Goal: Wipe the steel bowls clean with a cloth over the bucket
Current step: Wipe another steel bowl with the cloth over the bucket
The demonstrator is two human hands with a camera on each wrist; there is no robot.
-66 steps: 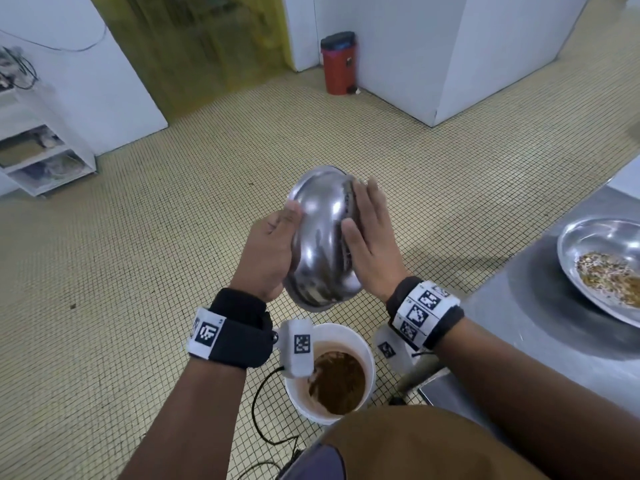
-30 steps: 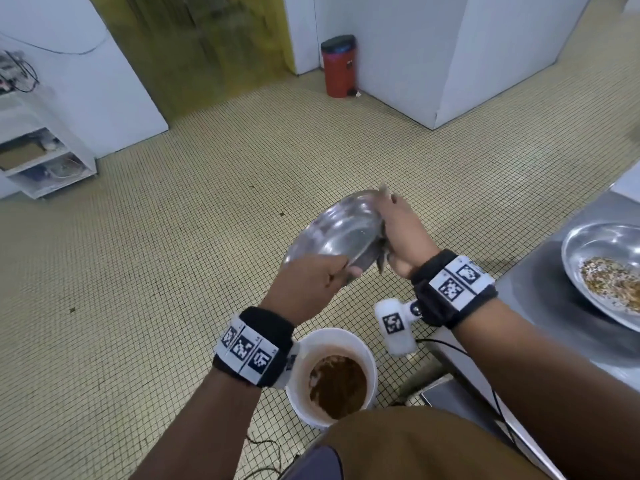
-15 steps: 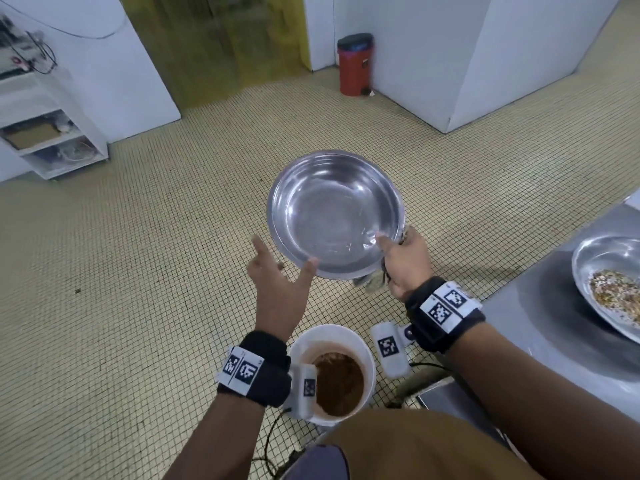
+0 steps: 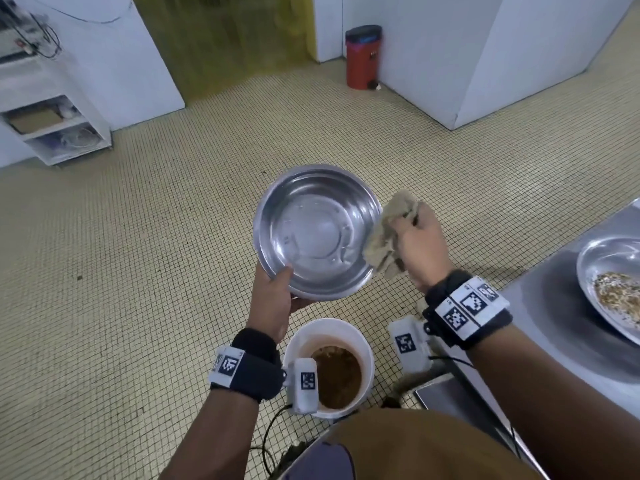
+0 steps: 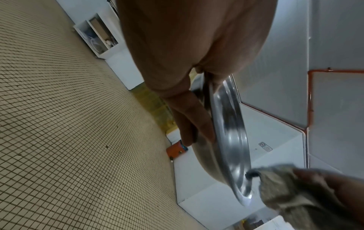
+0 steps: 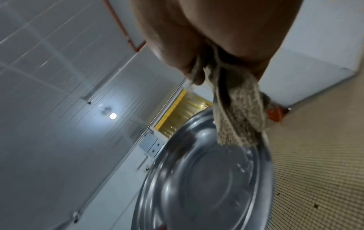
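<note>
My left hand [image 4: 272,299] clamps its grip on the steel bowl [image 4: 317,230] at its 7 o'clock rim, thumb inside, fingers beneath. My right hand [image 4: 417,245] bunches the coarse beige cloth [image 4: 389,237] against the 3 o'clock rim. Round, shiny bowl faces up above the white bucket [image 4: 329,367].

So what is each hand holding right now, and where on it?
Left hand grips the steel bowl at its near rim, thumb inside. Right hand clutches the bunched cloth beside the bowl's right edge.
</note>
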